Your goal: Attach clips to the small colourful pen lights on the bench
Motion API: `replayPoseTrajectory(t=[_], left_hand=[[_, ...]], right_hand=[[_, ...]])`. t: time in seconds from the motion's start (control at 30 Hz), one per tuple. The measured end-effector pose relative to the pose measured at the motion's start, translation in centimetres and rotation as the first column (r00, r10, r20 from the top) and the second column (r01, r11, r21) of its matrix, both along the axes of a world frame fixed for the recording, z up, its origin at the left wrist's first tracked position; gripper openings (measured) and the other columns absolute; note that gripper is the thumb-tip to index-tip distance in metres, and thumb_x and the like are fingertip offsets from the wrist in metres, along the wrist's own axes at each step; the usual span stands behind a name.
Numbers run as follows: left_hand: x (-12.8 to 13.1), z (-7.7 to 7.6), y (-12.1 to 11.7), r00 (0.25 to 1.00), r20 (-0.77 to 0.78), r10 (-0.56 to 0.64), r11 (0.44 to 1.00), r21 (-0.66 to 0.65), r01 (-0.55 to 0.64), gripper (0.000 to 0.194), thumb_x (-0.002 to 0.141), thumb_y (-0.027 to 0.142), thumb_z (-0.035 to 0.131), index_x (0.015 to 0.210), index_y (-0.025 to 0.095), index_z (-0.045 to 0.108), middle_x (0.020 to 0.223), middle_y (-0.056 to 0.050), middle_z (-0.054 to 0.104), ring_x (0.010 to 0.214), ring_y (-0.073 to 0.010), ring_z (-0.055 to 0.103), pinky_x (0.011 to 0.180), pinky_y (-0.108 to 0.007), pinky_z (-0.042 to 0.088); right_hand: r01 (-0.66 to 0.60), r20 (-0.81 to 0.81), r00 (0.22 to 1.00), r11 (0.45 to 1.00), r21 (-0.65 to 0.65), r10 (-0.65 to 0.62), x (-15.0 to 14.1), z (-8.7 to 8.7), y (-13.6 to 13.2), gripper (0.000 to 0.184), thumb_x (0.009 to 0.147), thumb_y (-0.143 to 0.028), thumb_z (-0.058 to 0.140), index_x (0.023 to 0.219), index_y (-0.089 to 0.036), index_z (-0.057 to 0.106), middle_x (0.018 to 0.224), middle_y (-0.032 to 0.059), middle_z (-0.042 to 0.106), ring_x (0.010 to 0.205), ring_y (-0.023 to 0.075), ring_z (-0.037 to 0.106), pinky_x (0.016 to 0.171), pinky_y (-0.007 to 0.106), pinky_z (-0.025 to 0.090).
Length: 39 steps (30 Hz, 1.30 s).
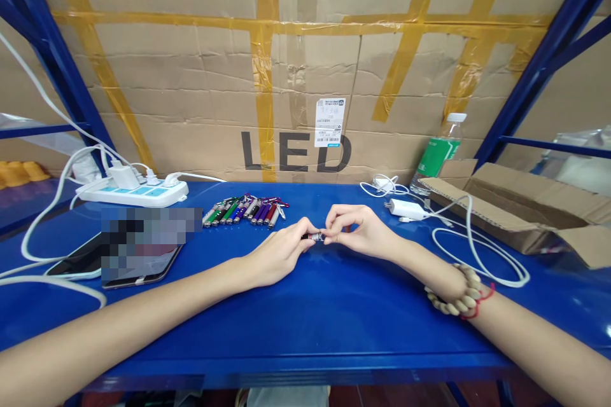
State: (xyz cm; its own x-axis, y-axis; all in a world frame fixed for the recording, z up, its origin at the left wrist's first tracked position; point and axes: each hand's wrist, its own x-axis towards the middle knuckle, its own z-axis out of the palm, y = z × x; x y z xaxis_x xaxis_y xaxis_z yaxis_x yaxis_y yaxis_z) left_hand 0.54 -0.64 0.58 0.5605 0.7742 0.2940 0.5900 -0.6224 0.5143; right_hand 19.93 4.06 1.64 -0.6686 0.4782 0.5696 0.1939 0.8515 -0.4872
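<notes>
A small black-and-silver keychain flashlight [314, 237] lies level between my hands, just above the blue shelf. My left hand [285, 250] is closed on its dark end, which the fingers partly hide. At the silver end, the thumb and fingertips of my right hand [361, 233] are pinched together. Beyond my left hand, several keychain flashlights [245, 210] in green, purple, silver, black and red lie side by side in a row. Small clips are attached at their far ends.
At the left are a white power strip [138, 192] with cables and two phones [147, 261]. A white charger [407, 208] with a looped cable, a green-labelled bottle [436, 152] and an open cardboard box [510, 210] occupy the right. Large taped cardboard [200, 89] stands behind the blue shelf [305, 324].
</notes>
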Motion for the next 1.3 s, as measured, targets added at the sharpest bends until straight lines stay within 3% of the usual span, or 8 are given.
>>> replayPoseTrajectory(t=[0.23, 0.43, 0.63, 0.83, 0.93, 1.17, 1.3], left_hand=[[-0.1, -0.4, 0.2, 0.999, 0.041, -0.009, 0.998, 0.055, 0.007, 0.008, 0.089, 0.023, 0.033, 0.084, 0.021, 0.039, 0.095, -0.003, 0.057, 0.085, -0.0163, 0.055, 0.070, -0.027, 0.043], [-0.1, -0.5, 0.4, 0.998, 0.008, 0.061, 0.992, 0.111, -0.062, 0.008, 0.089, 0.023, 0.033, 0.085, 0.021, 0.040, 0.091, -0.003, 0.057, 0.082, -0.0171, 0.055, 0.069, -0.028, 0.044], [0.0, -0.6, 0.5, 0.996, 0.041, 0.079, 0.987, 0.137, -0.084, 0.009, 0.089, 0.022, 0.034, 0.085, 0.020, 0.043, 0.093, -0.004, 0.057, 0.085, -0.0172, 0.054, 0.072, -0.028, 0.043], [0.0, -0.3, 0.4, 0.998, 0.046, 0.046, 0.991, 0.124, -0.051, 0.026, 0.090, 0.021, 0.032, 0.113, 0.024, 0.044, 0.093, -0.003, 0.058, 0.087, -0.0162, 0.053, 0.078, -0.028, 0.041], [0.1, -0.2, 0.4, 0.998, 0.024, 0.059, 0.989, 0.138, -0.062, 0.027, 0.090, 0.021, 0.031, 0.111, 0.024, 0.048, 0.082, -0.001, 0.058, 0.080, -0.0154, 0.052, 0.075, -0.027, 0.040], [0.2, 0.1, -0.1, 0.985, 0.011, 0.173, 0.975, 0.139, -0.173, 0.023, 0.090, 0.024, 0.028, 0.104, 0.022, 0.047, 0.077, 0.000, 0.056, 0.073, -0.0144, 0.052, 0.067, -0.025, 0.040], [0.3, 0.1, -0.1, 0.980, 0.032, 0.198, 0.971, 0.128, -0.200, 0.025, 0.090, 0.022, 0.027, 0.109, 0.022, 0.045, 0.076, 0.000, 0.056, 0.070, -0.0139, 0.053, 0.063, -0.024, 0.039]], right_hand=[[0.046, -0.018, 0.999, 0.998, -0.034, -0.047, -0.2, -0.2, -0.3, 0.019, 0.070, -0.024, 0.066, 0.055, -0.013, 0.058, 0.065, 0.0025, 0.057, 0.060, 0.0102, 0.052, 0.053, 0.022, 0.038], [0.142, 0.003, 0.990, 0.977, -0.160, -0.143, -0.7, -0.3, -0.6, 0.020, 0.071, -0.025, 0.062, 0.056, -0.013, 0.059, 0.063, 0.0009, 0.056, 0.056, 0.0087, 0.050, 0.053, 0.021, 0.037], [0.184, -0.006, 0.979, 0.903, -0.388, -0.202, -1.2, -0.4, -0.6, 0.028, 0.071, -0.034, 0.061, 0.054, -0.013, 0.054, 0.057, -0.0011, 0.052, 0.051, 0.0072, 0.045, 0.048, 0.020, 0.036], [0.167, -0.014, 0.978, 0.820, -0.548, -0.209, -1.4, -0.7, -0.2, 0.036, 0.064, -0.047, 0.065, 0.056, -0.013, 0.053, 0.052, -0.0022, 0.049, 0.043, 0.0058, 0.040, 0.037, 0.018, 0.034], [0.174, -0.018, 0.976, 0.827, -0.535, -0.216, -1.5, -0.7, -0.1, 0.039, 0.063, -0.049, 0.065, 0.056, -0.014, 0.052, 0.048, -0.0033, 0.047, 0.041, 0.0056, 0.039, 0.036, 0.017, 0.033], [0.235, -0.036, 0.962, 0.890, -0.390, -0.270, -1.8, -0.4, -0.3, 0.037, 0.070, -0.046, 0.060, 0.055, -0.014, 0.051, 0.047, -0.0037, 0.046, 0.043, 0.0059, 0.039, 0.040, 0.019, 0.031], [0.245, -0.108, 0.951, 0.920, -0.306, -0.289, -1.8, -0.1, -0.5, 0.028, 0.071, -0.041, 0.061, 0.078, -0.014, 0.061, 0.063, -0.0014, 0.054, 0.047, 0.0054, 0.042, 0.045, 0.019, 0.037]])
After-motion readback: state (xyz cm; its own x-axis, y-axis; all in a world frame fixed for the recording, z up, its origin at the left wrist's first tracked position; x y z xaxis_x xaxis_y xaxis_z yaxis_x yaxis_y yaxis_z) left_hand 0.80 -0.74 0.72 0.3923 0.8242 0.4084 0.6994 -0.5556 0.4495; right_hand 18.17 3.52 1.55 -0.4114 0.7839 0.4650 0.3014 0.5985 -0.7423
